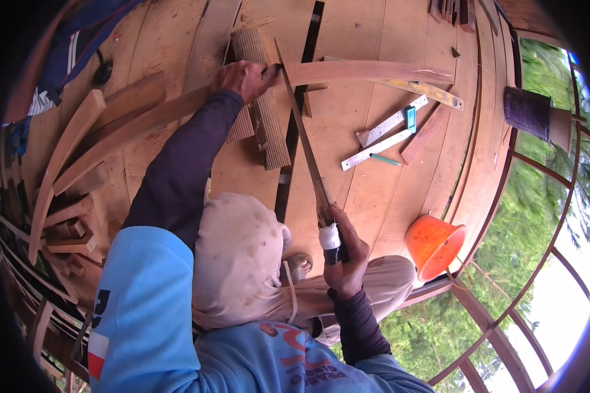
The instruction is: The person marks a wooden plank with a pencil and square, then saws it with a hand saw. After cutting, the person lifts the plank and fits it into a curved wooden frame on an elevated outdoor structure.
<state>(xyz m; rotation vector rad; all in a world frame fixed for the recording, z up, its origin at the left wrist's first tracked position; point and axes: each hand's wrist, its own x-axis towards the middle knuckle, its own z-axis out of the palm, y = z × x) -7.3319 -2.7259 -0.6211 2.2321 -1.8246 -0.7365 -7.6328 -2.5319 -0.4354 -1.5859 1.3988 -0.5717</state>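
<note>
Long board: it lies crosswise on the far side, running left to right over the ribbed block [269, 128]; this is the long board [367, 71].
Left hand: the left hand [248, 80] is on the board above the block, fingers bent around its edge as if clamping it; their undersides are hidden from me.
Right hand: the right hand [349, 255], nearer, has its fingers wrapped around the taped handle [330, 237] of the handsaw [301, 131].
Blade: it slants far and left, crossing the board just beside the left thumb (uncomfortably close, to my eye); I cannot tell whether the teeth bite.
Handling: the board looks stiff, fairly light for its length, dry rather than slippery; its long ends would probably tip or swing.
Best hold: over the block, palm pressing down, fingertips clear of the blade.
Right side: a white folding rule [377, 149] lies far of an orange bucket [429, 245].
</note>
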